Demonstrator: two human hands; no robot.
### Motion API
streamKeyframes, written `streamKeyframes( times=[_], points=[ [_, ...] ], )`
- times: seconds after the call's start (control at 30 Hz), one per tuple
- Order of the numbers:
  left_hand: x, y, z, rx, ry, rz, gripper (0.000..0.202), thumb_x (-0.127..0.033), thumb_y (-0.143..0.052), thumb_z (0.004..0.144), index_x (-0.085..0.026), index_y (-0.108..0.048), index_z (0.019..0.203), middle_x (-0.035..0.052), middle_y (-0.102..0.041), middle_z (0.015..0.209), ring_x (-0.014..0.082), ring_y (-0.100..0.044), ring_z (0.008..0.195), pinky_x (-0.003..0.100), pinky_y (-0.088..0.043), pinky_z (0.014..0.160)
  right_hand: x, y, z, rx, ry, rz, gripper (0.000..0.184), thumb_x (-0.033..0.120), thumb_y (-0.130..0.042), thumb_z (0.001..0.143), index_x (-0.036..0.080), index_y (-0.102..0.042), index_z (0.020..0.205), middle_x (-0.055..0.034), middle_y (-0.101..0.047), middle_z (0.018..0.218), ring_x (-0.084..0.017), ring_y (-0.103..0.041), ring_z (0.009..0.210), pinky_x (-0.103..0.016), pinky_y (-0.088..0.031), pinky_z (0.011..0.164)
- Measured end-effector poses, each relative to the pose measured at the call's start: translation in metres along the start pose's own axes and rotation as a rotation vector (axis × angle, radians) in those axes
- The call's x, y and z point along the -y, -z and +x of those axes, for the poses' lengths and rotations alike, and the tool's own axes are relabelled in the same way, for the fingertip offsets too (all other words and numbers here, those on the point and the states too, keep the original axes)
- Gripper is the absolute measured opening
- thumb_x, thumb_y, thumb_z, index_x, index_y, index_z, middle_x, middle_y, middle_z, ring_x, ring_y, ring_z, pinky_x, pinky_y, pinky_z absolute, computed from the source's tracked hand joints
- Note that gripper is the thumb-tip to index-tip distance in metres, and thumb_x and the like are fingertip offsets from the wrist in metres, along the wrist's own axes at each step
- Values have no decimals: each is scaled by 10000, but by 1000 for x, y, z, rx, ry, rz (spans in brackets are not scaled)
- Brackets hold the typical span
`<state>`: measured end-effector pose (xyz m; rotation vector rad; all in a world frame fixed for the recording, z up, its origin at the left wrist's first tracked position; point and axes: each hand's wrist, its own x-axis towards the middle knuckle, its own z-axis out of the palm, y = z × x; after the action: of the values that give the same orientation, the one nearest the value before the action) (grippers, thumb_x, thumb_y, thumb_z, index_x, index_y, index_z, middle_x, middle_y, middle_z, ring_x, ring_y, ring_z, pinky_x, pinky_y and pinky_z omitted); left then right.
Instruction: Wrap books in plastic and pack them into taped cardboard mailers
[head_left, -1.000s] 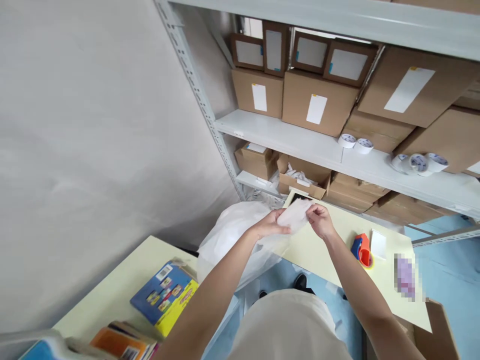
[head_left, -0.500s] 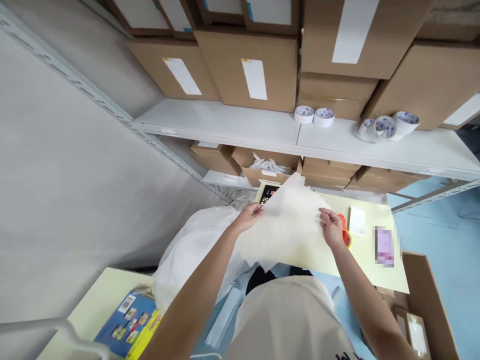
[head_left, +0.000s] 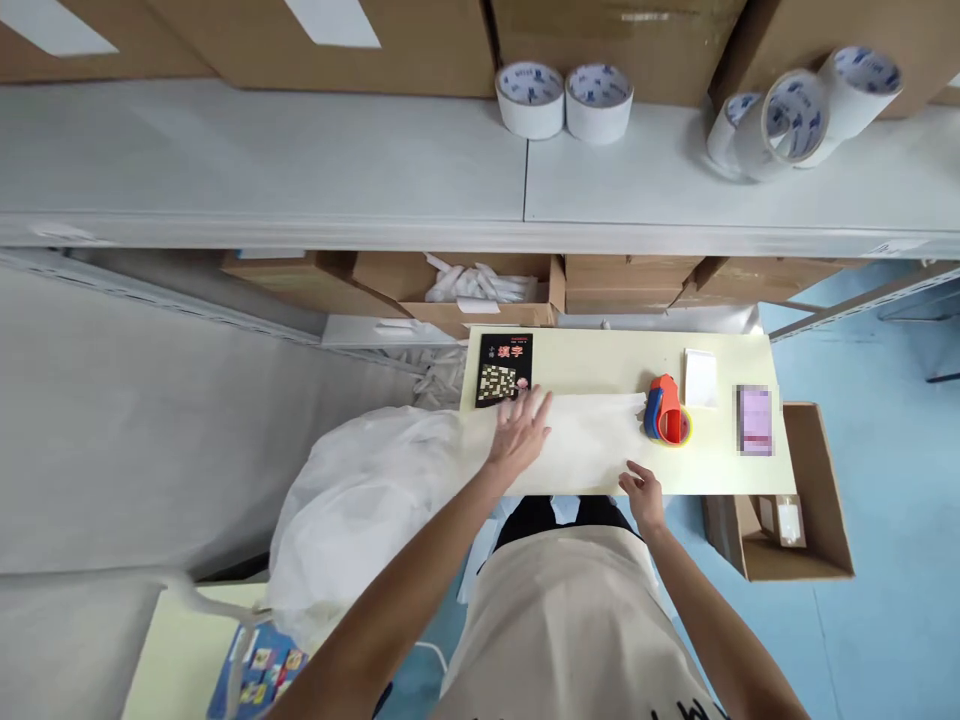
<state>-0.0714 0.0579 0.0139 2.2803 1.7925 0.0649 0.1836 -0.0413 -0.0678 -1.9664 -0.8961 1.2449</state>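
A thin white sheet, like packing foam, lies flat across the small cream table. My left hand rests on its left part with the fingers spread, just below a black puzzle book. Over the sheet's front right part is my right hand, its thumb and forefinger apart and nothing visible in them. A red and blue tape dispenser stands close by, touching or nearly touching the sheet's right end. To the left, a large bunched mass of white sheeting hangs beside the table.
A white pad and a pixelated purple item lie on the table's right side. An open carton stands on the floor at right. The shelf above holds tape rolls and boxes. Bottom left is a blue package.
The sheet, held up between both hands before, now lies on the table. My left hand has opened onto it, and my right hand has let go and come nearer. The view has tilted down.
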Motion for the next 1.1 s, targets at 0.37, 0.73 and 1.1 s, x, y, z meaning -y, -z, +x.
streamKeyframes(
  times=[0.37, 0.73, 1.1],
  points=[
    [-7, -100, -45, 354, -91, -62, 733, -393, -557, 859, -176, -284, 1504, 162, -168, 1596, 337, -121, 1477, 545, -146, 1165, -5, -7, -12, -14, 462, -653, 540, 235, -496, 846, 198, -416, 1379, -175, -330, 1481, -323, -311, 1394, -559, -361, 1063],
    [18, -89, -33, 449, -81, -151, 889, -467, -707, 738, -282, -288, 1499, 126, -174, 1601, 362, -118, 1474, 629, -75, 1146, 6, -33, 8, 219, 419, -954, 659, 178, -544, 820, 199, -345, 1447, -168, -275, 1563, -321, -268, 1432, -463, -371, 1031],
    [48, -66, -36, 92, 168, -464, 416, -337, -555, 858, -166, -583, 1237, 152, -495, 1417, 292, -385, 1376, 468, -333, 1115, 54, -51, 33, 184, 529, -730, 441, 217, -532, 837, 168, -545, 1275, -181, -457, 1422, -327, -399, 1337, -532, -376, 1062]
  ],
)
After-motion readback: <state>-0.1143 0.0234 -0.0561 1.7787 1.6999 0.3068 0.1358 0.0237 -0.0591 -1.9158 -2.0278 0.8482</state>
